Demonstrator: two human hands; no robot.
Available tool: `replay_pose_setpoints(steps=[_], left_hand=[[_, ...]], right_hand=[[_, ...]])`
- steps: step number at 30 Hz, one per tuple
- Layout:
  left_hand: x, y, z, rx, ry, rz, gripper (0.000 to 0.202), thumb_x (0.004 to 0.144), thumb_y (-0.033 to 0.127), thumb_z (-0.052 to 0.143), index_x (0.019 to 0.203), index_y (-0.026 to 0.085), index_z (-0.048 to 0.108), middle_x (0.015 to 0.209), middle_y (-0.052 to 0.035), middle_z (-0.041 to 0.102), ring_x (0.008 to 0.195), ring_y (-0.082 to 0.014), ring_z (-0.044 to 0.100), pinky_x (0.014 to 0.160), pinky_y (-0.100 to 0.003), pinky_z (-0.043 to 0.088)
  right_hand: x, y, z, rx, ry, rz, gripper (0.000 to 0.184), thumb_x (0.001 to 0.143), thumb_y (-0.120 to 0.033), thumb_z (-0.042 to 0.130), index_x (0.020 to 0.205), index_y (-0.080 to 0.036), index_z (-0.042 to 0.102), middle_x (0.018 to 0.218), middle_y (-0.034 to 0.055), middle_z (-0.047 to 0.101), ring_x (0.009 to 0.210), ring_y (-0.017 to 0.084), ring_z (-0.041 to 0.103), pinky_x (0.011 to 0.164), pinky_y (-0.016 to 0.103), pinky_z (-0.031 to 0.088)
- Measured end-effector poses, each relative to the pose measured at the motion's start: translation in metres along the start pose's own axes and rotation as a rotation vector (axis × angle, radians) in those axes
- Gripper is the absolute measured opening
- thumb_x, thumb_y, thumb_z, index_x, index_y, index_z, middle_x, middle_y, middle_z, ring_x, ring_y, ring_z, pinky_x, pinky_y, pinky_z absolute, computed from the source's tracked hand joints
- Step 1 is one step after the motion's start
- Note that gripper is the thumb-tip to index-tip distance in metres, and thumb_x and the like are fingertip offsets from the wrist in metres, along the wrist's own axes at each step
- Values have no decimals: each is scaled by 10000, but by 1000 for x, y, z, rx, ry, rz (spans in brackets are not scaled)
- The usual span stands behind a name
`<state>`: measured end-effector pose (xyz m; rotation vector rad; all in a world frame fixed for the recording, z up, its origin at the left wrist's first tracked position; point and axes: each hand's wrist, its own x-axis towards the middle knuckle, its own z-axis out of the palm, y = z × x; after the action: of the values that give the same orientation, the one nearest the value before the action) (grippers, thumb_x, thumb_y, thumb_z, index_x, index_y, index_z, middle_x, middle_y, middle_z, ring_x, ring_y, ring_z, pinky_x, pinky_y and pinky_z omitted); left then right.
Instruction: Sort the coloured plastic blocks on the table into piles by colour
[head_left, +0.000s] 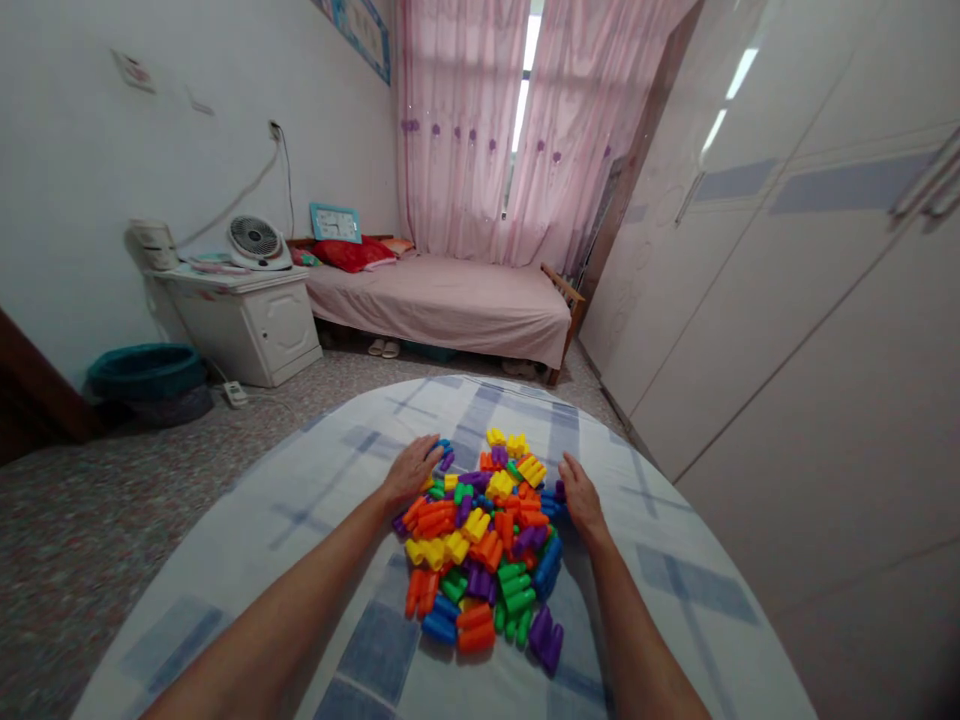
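A loose heap of plastic building blocks (487, 525) in red-orange, yellow, green, blue and purple lies on the table (630, 600). Many of them look like short joined tubes. At the heap's far left edge is my left hand (412, 470), open, its fingertips against a blue block (444, 445); it does not appear to grip it. Along the right edge rests my right hand (582, 496), open with fingers stretched forward, close to a purple block (559, 490) and some blue ones. Its palm side is turned toward the heap and partly hidden.
A blue-and-white checked cloth covers the rounded table. Beyond it stand a bed (450, 300) and a white cabinet (277, 325) with a fan (257, 243). A teal bin (146, 372) sits on the floor at left. Tall wardrobe doors (720, 330) line the right.
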<state>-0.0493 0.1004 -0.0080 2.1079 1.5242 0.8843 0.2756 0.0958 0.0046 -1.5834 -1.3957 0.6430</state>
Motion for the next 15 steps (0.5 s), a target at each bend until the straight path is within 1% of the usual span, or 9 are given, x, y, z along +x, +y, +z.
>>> replay_pose_setpoints(steps=[2, 5, 7, 9, 10, 12, 13, 15], left_hand=[[15, 19, 11, -47, -52, 13, 508, 909, 434, 257, 1206, 145, 551, 1257, -114, 579, 1186, -223, 507, 1057, -417, 339], [30, 44, 25, -90, -149, 66, 498, 892, 491, 300, 1107, 186, 631, 1209, -58, 623, 1155, -196, 534, 1015, -319, 389], [35, 56, 29, -135, -222, 104, 486, 886, 507, 315, 1027, 206, 670, 1184, -26, 640, 1130, -190, 548, 986, -284, 406], [40, 64, 28, -184, -249, 114, 502, 897, 503, 282, 1017, 210, 670, 1153, -12, 653, 1077, -179, 573, 950, -266, 421], [44, 65, 27, -199, -236, 105, 518, 905, 495, 250, 1043, 205, 656, 1152, -15, 649, 1064, -175, 573, 942, -265, 420], [55, 65, 24, -183, -178, 62, 538, 916, 472, 197, 1073, 187, 625, 1136, -37, 644, 1056, -176, 561, 933, -276, 412], [63, 63, 24, -159, -159, 40, 534, 916, 462, 191, 1050, 176, 621, 1098, -51, 650, 1034, -181, 561, 920, -287, 413], [80, 59, 25, -107, -171, 11, 499, 907, 453, 222, 932, 162, 626, 942, -65, 665, 923, -193, 576, 857, -305, 427]], right_hand=[[7, -2, 1, -14, -71, -20, 641, 766, -584, 410, 1234, -178, 572, 1306, 97, 545, 1233, 249, 471, 1052, 415, 330], [7, -7, -2, 8, -226, -87, 587, 769, -588, 467, 1187, -201, 610, 1259, 80, 586, 1185, 244, 513, 1035, 403, 354], [4, -9, -7, 52, -351, -124, 527, 790, -579, 472, 1141, -222, 635, 1195, 57, 630, 1122, 232, 557, 1001, 390, 392], [3, -8, -13, 67, -419, -122, 503, 816, -573, 443, 1101, -216, 653, 1143, 51, 656, 1081, 227, 580, 979, 384, 410], [4, -6, -16, 55, -410, -113, 506, 823, -571, 430, 1096, -209, 654, 1138, 53, 657, 1080, 227, 580, 978, 382, 410], [12, -4, -20, -27, -337, -95, 518, 836, -557, 406, 1132, -198, 633, 1153, 61, 648, 1075, 226, 581, 968, 376, 414], [17, -3, -20, -92, -301, -87, 524, 846, -544, 388, 1170, -196, 609, 1156, 66, 645, 1055, 224, 590, 951, 374, 424], [31, -4, -15, -224, -269, -76, 529, 870, -510, 348, 1228, -188, 566, 1152, 86, 639, 1005, 226, 607, 914, 377, 439]])
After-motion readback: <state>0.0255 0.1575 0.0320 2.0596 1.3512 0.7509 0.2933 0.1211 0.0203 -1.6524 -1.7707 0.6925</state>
